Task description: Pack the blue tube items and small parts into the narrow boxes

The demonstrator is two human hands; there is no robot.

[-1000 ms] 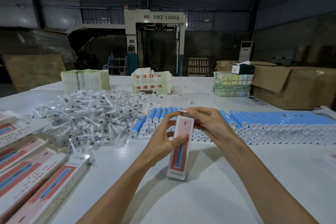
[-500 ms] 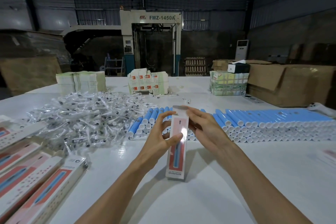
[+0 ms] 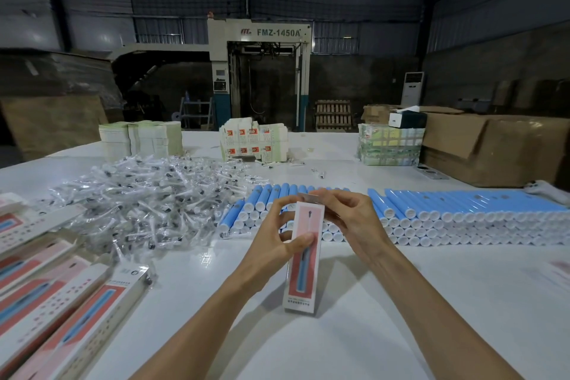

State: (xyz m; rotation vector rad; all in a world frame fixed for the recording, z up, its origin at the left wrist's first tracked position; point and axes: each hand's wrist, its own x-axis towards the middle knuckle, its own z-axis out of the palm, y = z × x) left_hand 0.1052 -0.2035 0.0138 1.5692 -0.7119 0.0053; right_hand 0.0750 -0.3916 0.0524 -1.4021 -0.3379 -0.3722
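A narrow pink and white box (image 3: 303,268) stands on end on the white table (image 3: 401,302), tilted slightly away from me. My left hand (image 3: 274,241) grips its upper left side, thumb on the front face. My right hand (image 3: 345,219) pinches the flap at the box's top end. Behind my hands lies a long stack of blue tubes (image 3: 447,210) with white caps. A heap of small parts in clear bags (image 3: 145,200) spreads at the left.
Several narrow boxes (image 3: 61,302) lie side by side at the near left. Flat carton stacks (image 3: 142,140), printed cartons (image 3: 254,145), a wrapped bundle (image 3: 390,145) and a large cardboard box (image 3: 499,148) line the table's far side.
My right hand's fingers have curled down over the box's top flap, which stood up half a second ago. The left hand keeps its grip; the box stays standing in the same spot.
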